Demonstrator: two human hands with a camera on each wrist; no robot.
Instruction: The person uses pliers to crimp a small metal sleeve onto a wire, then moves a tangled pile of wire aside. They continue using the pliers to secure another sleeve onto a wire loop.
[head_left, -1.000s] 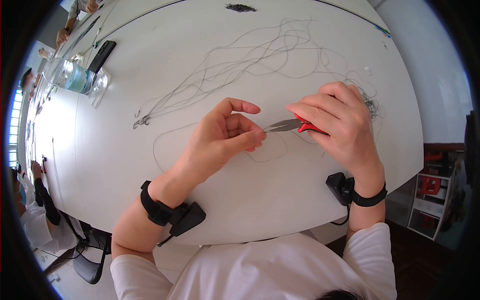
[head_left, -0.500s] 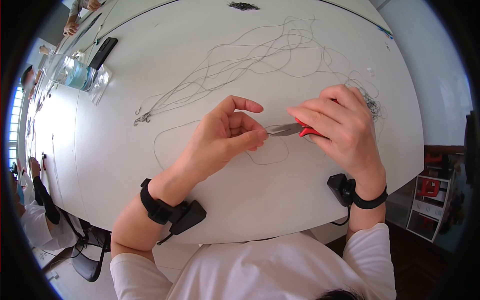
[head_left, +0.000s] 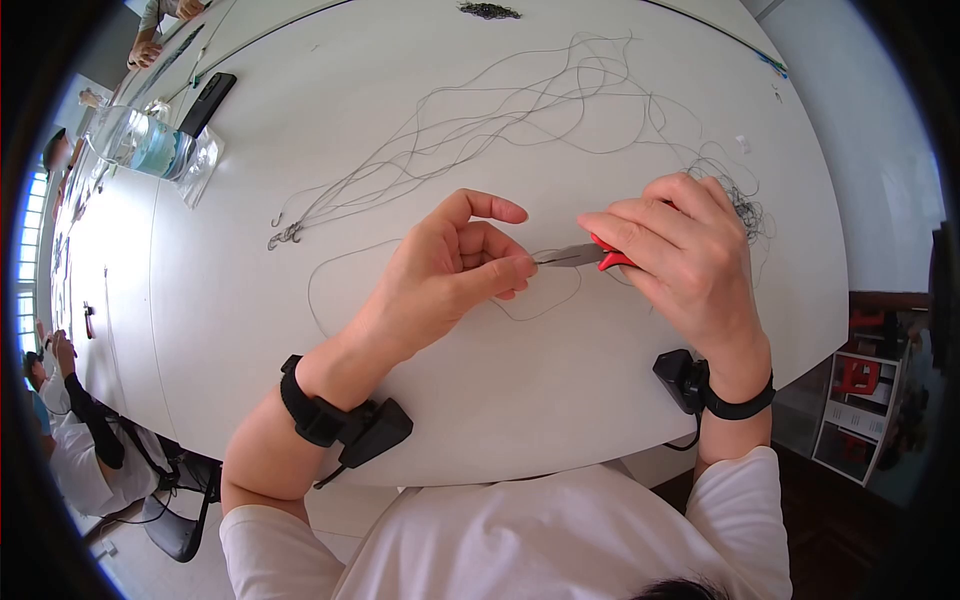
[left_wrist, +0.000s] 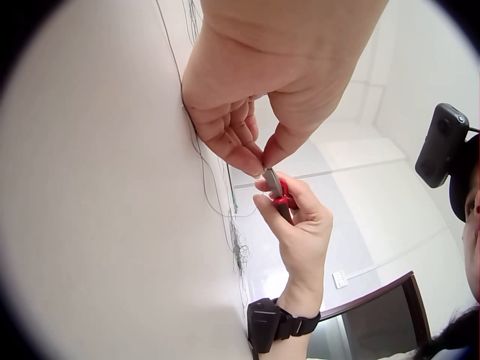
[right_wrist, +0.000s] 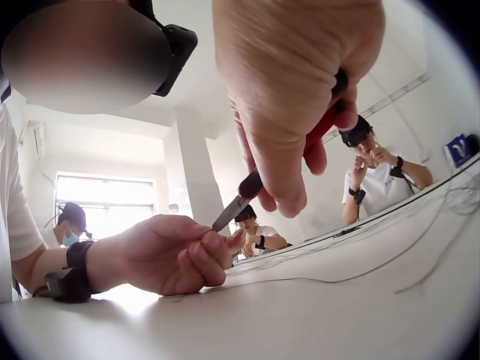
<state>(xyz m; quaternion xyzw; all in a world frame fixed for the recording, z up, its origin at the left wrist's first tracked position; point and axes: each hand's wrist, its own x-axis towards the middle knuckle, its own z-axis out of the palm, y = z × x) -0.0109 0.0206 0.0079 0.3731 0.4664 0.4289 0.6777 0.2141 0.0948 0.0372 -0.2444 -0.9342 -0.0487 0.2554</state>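
In the head view, my left hand pinches the end of a thin line between thumb and fingers, its index finger raised. My right hand grips red-handled needle-nose pliers. The tips of the pliers meet my left fingertips, as the left wrist view also shows of the pliers. What lies right at the pinch is hidden by the fingers. Beyond the left hand, small hooks lie bunched at one end of several long thin lines spread over the table.
A tangle of line lies beyond my right hand. A dark bundle sits at the far side. To the left are a phone, a clear plastic container and a clear bag. Other people sit around the white table.
The pliers' tips have shifted slightly at my left fingertips, and the loop of line beside them has changed shape a little. Both hands stay nearly in place.
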